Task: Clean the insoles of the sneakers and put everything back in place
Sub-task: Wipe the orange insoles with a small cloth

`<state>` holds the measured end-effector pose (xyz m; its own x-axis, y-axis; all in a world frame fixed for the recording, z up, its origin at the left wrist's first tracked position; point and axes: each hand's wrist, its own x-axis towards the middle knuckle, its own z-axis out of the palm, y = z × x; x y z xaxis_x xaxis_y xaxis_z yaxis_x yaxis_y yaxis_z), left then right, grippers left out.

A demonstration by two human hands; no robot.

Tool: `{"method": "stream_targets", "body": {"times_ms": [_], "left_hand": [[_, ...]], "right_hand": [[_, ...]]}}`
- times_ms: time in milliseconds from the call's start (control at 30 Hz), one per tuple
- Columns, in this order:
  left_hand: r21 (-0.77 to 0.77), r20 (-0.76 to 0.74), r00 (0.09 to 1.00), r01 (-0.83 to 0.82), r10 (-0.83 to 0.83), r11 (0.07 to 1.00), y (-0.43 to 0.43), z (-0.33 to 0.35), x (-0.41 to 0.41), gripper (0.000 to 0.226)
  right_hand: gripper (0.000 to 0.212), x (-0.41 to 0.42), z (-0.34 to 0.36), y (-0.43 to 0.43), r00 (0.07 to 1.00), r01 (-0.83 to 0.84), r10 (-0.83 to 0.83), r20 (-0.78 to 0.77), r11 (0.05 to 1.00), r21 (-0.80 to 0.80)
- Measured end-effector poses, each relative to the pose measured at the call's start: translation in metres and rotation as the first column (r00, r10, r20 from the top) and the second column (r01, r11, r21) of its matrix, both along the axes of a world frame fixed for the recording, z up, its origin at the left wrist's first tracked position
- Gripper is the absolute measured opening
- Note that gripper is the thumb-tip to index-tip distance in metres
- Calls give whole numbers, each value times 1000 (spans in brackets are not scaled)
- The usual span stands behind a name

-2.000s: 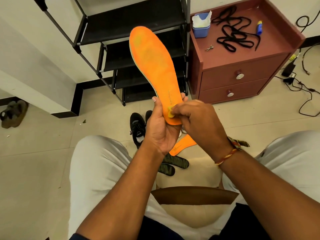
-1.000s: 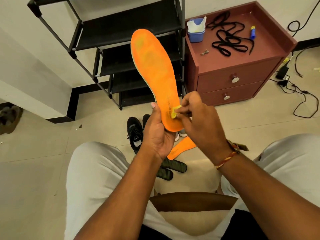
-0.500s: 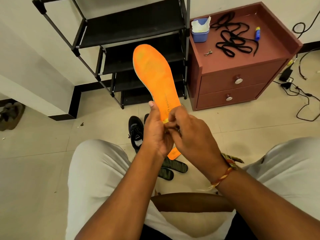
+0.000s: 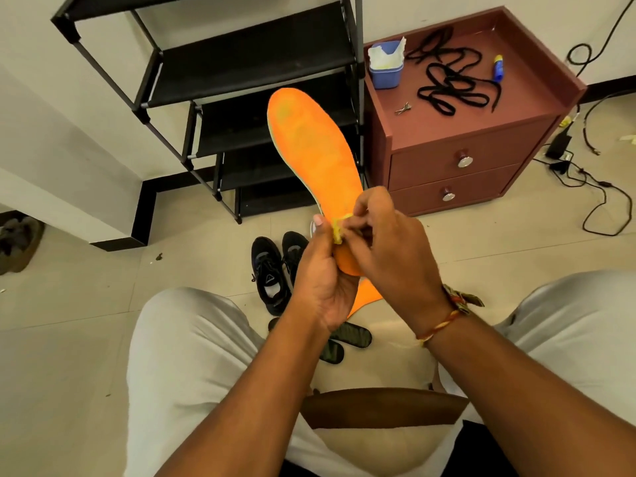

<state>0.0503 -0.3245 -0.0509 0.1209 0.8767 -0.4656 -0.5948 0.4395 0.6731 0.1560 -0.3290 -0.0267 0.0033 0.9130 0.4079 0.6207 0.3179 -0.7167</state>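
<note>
Your left grip point(image 4: 323, 280) curls round the heel end of the orange insole point(image 4: 309, 149) and holds it upright, with its toe end seen in front of the black shoe rack point(image 4: 247, 63). Your right grip point(image 4: 389, 256) pinches a small yellow wipe point(image 4: 339, 230) against the insole's heel (its thumb is hidden). On the floor point(image 4: 86, 270) below lie the black sneakers point(image 4: 275, 270), a second orange insole point(image 4: 366, 297) just beside them, and two dark insoles point(image 4: 347, 337). Black laces point(image 4: 451, 84) rest on the cabinet point(image 4: 464, 156) top, near its rear edge.
</note>
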Motion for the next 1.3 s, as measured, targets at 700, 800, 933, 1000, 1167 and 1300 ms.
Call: {"method": "stream_targets", "body": {"times_ms": [700,800,933,1000,1167,1300], "left_hand": [[130,-238,964,151,-117,980,-8,0,1,44],[143,-241,964,148,-111,979,-7,0,3,40],[185,-254,960,169,-119,968,-4,0,2,31],[168,-249,961,168,-123,971,0,0,-1,28],[59,-148,986,88,-79,994,6,6,-10,28],[-18,-55,995,82,-82,997,9,10,-15,43]], "right_hand": [[36,43,-3,29,588,-116,-244,-771,918,-378],[34,41,-2,30,414,-183,-327,-849,884,-430],[35,39,-8,32,447,-159,-321,-835,890,-427],[33,39,-11,32,498,-148,-303,-813,894,-424],[24,31,-19,26,668,-174,-173,-723,909,-379],[17,25,-18,22,826,-188,-25,-564,929,-317]]}}
